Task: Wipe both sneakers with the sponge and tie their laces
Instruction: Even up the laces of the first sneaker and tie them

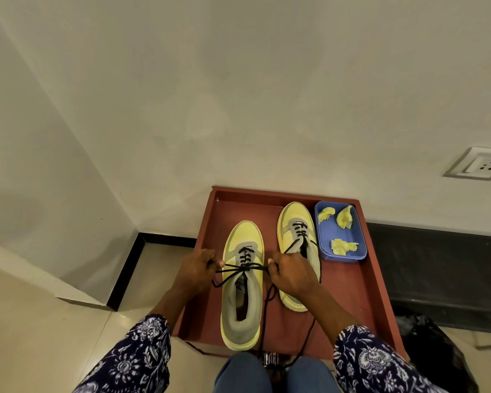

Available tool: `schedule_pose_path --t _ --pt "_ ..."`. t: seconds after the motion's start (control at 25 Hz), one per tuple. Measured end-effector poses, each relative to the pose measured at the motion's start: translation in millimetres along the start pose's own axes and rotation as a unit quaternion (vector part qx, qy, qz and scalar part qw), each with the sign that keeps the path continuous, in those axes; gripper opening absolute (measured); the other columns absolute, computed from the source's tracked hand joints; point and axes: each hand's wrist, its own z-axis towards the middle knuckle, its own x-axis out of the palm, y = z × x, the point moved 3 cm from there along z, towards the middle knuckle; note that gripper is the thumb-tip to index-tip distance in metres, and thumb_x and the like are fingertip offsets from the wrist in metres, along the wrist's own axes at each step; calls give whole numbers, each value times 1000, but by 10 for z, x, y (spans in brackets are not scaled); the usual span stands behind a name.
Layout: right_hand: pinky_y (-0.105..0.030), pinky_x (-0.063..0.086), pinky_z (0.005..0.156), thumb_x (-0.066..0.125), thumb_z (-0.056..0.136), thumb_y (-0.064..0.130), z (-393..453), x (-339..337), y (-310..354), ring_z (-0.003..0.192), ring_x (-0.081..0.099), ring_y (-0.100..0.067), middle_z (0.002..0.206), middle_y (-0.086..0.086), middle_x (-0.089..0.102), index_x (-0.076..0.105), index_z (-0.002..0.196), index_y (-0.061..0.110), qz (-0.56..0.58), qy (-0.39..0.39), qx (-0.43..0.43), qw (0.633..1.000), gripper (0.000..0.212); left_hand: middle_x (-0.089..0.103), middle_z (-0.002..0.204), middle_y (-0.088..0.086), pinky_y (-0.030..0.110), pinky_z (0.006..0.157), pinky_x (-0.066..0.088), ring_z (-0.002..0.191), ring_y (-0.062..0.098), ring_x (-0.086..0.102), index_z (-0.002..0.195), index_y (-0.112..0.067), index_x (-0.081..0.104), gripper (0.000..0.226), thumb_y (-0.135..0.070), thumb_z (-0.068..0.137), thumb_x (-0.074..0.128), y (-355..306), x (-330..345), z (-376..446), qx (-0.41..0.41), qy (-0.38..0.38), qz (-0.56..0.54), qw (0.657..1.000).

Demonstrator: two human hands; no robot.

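Over the red tray [374, 282], I had my left hand [196, 268] and right hand [290, 271] each pinching a lace [245, 267] end on the near sneaker [242, 285], pulling the knot tight. Next, I judged, came loops; the far sneaker [296, 236] lay untied beside the sponge [343, 246] pieces.

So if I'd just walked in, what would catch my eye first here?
Probably the two yellow sneakers on the red-brown tray, with the left hand and right hand pulling the black laces of the nearer one tight. Then the blue tub with yellow sponge pieces, at the tray's far right.
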Motion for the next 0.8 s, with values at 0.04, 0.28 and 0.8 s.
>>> schedule_pose_path --t 0.04,0.28,0.8 --pt "-36 43 61 41 91 24 -7 1 -6 77 63 -39 83 -21 68 60 83 2 -2 -7 -6 1000 30 41 59 -7 23 51 28 54 8 36 57 -19 39 37 -21 87 61 -1 1 -5 -1 -2 -2 1000" --pt "-34 42 54 41 89 24 -42 -10 -18 65 62 -39 73 -19 68 60 74 2 -21 -28 -21 999 32 40 57 -6 23 50 28 52 8 35 57 -19 37 39 -22 88 59 18 20 -16 -6 -1 6 1000" --pt "-35 46 64 33 91 29 -47 75 -40 78 64 -36 87 -16 70 61 87 5 -39 -19 -1 999 38 48 63 0 23 51 31 55 11 40 70 -2 54 29 -23 89 59 103 85 -20 -27 -13 -13 999"
